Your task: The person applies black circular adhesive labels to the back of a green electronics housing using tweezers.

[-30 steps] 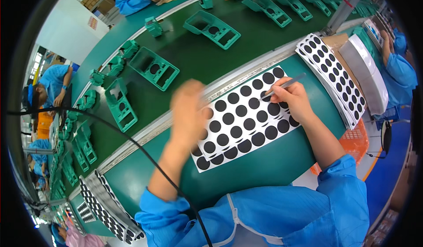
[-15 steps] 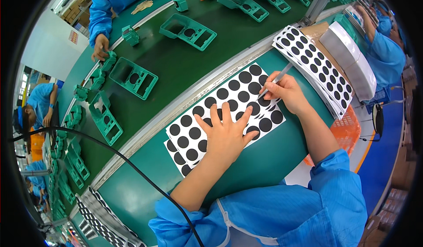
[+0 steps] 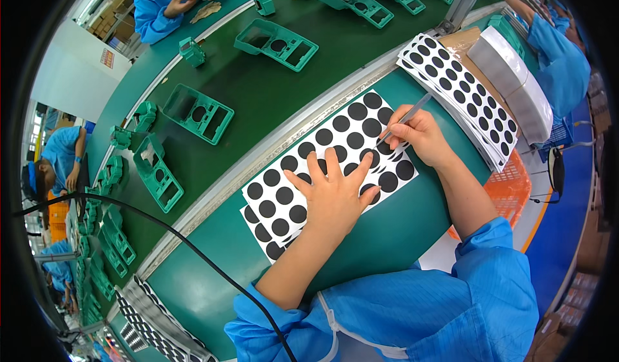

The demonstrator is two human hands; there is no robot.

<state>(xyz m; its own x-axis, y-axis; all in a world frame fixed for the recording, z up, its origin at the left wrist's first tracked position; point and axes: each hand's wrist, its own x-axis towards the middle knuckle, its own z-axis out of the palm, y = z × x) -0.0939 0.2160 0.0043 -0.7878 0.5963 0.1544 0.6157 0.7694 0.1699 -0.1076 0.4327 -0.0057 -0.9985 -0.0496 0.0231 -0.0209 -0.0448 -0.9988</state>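
White sheets with rows of black round stickers [image 3: 271, 177] lie overlapped on the green bench before me. My left hand [image 3: 333, 194] rests flat on the top sheet, its fingers spread wide. In my right hand [image 3: 414, 134], thumb and fingers pinch slim metal tweezers [image 3: 412, 109]. Their tip points down to a black dot on the sheet, just right of my left fingertips. Whether the tip has hold of a sticker's edge is too small to tell.
A stack of dotted sheets [image 3: 465, 91] lies at right, beside a white packet [image 3: 516, 81]. More sheets [image 3: 151, 323] lie at lower left. Green plastic housings [image 3: 198, 113] sit on the conveyor [image 3: 258, 97] beyond a metal rail. A black cable [image 3: 187, 236] crosses the left side. A co-worker [image 3: 164, 7] sits opposite.
My hands stay in nearly the same place, with the tweezers tilted slightly differently. Across the conveyor, the co-worker has lifted a small green part from the row into both hands.
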